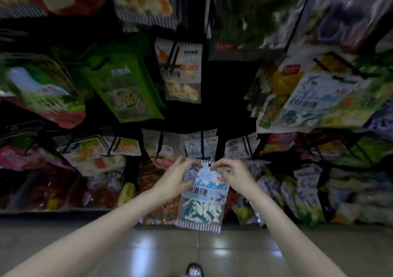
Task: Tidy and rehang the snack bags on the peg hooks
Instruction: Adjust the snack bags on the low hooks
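Snack bag [203, 193], pale blue with white and teal sweets showing through its clear lower half, hangs between my two hands in front of the lowest row of the rack. My left hand [173, 178] has its fingers [187, 164] curled round the bag's upper left edge, thumb on the front. My right hand [232, 175] pinches the top right corner, fingers bent close beside the small punched hole [209, 165] in the striped top seal. The bag hangs upright, its striped bottom seal reaching down over the floor edge of the rack.

I cannot tell whether the hole is over a peg; any hook behind it is hidden by the bag and my fingers. Most printing around me is smeared by blur, and the outer bags are cut off at the picture's edges.

Behind my hands, more pale blue bags [201, 145] hang on dark peg hooks [202, 142]. Above them hangs a white and orange bag [180, 72], a green bag [125, 85] to its left, and a thick bunch of pale blue and yellow bags [308, 98] at the right. Orange packets [155, 189] lie behind my left wrist. The backboard is black and dim. Below, glossy grey floor tiles [148, 249] reflect light, and a shoe tip [194, 270] shows at the bottom edge.
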### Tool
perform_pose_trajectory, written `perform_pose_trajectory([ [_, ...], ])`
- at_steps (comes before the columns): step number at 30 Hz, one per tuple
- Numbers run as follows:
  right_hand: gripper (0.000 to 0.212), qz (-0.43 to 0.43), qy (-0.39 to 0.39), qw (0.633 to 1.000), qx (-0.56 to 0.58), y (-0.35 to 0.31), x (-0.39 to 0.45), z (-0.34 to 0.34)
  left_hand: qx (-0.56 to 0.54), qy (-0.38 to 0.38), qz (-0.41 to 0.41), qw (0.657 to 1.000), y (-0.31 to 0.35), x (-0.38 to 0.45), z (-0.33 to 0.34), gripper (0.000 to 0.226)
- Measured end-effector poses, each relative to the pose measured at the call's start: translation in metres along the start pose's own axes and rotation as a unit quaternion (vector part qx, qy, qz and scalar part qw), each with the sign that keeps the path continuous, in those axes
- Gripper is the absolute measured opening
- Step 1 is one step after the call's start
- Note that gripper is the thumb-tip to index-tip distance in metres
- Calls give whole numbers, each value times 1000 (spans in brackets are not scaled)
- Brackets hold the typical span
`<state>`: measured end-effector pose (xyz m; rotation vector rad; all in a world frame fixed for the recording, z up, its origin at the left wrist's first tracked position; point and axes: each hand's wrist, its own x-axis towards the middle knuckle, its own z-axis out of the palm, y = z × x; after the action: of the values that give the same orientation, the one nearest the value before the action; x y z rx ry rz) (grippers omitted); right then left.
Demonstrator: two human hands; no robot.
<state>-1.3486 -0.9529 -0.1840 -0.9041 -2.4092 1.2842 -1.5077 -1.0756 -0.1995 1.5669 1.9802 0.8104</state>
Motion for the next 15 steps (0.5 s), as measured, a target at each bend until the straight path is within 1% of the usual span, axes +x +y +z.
perform_pose_trajectory([
  [3, 19, 51, 4, 998, 35, 24, 10, 17, 1, -26, -32, 999, -16, 13, 18, 38],
  [8, 11, 91, 46, 993, 67, 48, 39, 29, -8, -24, -65, 998, -42, 36, 30, 39],
  [10, 13, 90, 53, 993, 62, 53, 50, 31, -6, -11, -70, 997, -48, 42, 32, 35],
  [12, 11, 95, 42, 994, 40, 56, 55, 34, 12, -9, -72, 997, -52, 46, 36, 34],
  [15, 14, 103, 38, 994, 7, 61, 59, 40, 12, 3, -97, 995, -57, 52, 39, 42],
])
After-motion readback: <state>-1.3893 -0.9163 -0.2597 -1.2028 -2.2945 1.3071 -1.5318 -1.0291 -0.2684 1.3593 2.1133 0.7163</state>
